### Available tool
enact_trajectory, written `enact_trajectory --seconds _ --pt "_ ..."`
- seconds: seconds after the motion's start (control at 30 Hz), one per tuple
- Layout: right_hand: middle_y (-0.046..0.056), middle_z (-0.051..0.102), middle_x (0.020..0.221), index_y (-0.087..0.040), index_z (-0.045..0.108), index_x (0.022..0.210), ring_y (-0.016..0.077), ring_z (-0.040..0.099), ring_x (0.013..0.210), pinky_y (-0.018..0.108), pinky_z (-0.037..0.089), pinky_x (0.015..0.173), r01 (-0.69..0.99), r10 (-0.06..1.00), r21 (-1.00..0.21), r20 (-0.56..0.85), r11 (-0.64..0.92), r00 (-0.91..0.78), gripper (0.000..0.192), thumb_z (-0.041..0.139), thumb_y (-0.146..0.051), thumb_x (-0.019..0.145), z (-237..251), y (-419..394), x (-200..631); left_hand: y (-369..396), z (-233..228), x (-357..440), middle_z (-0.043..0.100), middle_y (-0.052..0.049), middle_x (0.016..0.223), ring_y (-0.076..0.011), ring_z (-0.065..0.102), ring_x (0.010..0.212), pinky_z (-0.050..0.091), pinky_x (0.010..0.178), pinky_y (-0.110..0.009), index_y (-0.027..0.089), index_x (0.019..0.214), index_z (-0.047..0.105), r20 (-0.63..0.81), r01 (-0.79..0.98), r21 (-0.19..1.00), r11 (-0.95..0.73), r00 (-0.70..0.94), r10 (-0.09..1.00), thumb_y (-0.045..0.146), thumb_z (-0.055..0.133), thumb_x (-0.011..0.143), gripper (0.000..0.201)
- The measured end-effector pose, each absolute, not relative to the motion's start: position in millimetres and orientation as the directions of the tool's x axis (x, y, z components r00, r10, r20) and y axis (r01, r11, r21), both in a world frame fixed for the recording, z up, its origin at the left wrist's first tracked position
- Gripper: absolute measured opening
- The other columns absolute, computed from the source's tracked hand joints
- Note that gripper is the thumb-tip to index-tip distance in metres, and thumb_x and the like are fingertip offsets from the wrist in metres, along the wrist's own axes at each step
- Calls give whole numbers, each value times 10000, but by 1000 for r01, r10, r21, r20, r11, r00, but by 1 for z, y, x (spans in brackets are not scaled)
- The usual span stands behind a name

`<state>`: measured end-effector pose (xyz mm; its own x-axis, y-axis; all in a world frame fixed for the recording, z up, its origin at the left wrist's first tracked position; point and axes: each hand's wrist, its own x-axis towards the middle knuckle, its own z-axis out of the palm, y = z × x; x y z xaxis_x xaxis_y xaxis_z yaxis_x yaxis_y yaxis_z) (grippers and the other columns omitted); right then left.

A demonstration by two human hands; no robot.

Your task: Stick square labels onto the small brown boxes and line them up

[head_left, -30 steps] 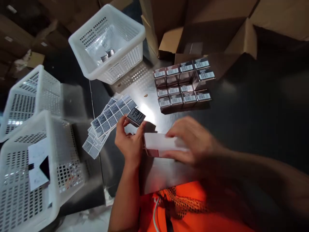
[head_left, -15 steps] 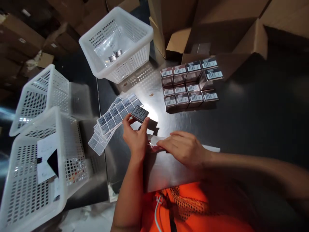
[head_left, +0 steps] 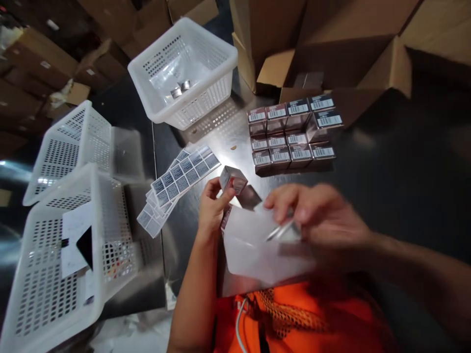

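Note:
My left hand [head_left: 215, 208] grips a small carton [head_left: 233, 180], tilted, with fingers and thumb on its sides. In front of my waist a translucent white sheet [head_left: 253, 245] is lifted, and its near part is blurred. My right hand [head_left: 316, 211], smeared by motion, is closed on the sheet's upper right part. A shiny silvery strip shows under those fingers; I cannot make out whether it belongs to the sheet. Left of my left hand lie several overlapping sheets of printed labels [head_left: 182, 179] on the metal table [head_left: 191, 220].
Rows of small brown cartons with barcode labels [head_left: 290, 135] stand beyond my right hand. Behind them is an open cardboard box [head_left: 349, 59]. White perforated baskets stand at the back [head_left: 206, 98] and on the left [head_left: 95, 255]. More cardboard boxes [head_left: 40, 54] are stacked further off.
The carton in my left hand has been turned and moved slightly right, so its dark printed face no longer shows. My right hand has risen and moved right, with the white sheet lifted.

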<state>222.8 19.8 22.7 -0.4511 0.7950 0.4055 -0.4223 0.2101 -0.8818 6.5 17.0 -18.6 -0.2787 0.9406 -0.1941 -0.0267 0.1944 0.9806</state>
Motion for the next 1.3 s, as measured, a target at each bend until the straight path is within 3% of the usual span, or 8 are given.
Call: enact_trajectory --seconds 0.07,0.13,0.27,0.53,0.83,1.3 --pt "-21 658 868 -293 588 894 181 662 911 337 547 850 -328 893 -944 184 44 -411 168 754 -318 903 31 32 234 14 -20 14 685 -29 931 -129 640 677 515 595 -241 228 995 540 -195 -73 980 185 -178 964 505 886 518 651" --pt "-20 655 836 -270 585 904 167 658 787 305 552 739 -218 912 -971 3 -95 -410 200 775 -318 863 35 42 241 9 -22 23 691 -30 1010 -72 564 574 449 506 -194 248 1011 517 -146 -56 989 140 -115 983 428 896 498 662" --pt "-40 675 785 -255 530 1046 164 681 766 298 566 738 -165 873 -951 -159 -260 -461 413 833 -292 767 33 46 246 -4 -27 36 682 -47 1223 17 350 443 268 392 -150 265 1036 526 -64 40 997 65 -25 998 290 827 605 526" --pt "-47 671 738 -264 444 1069 225 709 995 365 614 826 -151 877 -949 -186 -277 -442 523 849 -269 737 33 40 244 -7 -25 38 704 -62 1253 38 254 392 208 353 -152 255 1035 519 -48 40 998 47 20 999 189 786 615 502" --pt "-51 681 729 -264 436 1050 207 720 852 356 623 788 -130 876 -950 -203 -286 -438 543 865 -296 718 34 40 242 -7 -22 38 714 -66 1246 41 268 365 190 309 -151 244 1017 529 -78 47 996 76 28 997 205 763 611 470" --pt "-54 689 747 -245 434 1055 150 685 774 277 589 758 -169 869 -935 -209 -312 -448 524 844 -190 734 32 40 242 -7 -20 39 734 -36 1211 49 292 377 186 331 -117 248 1013 555 -26 -50 998 28 30 999 18 716 570 524"
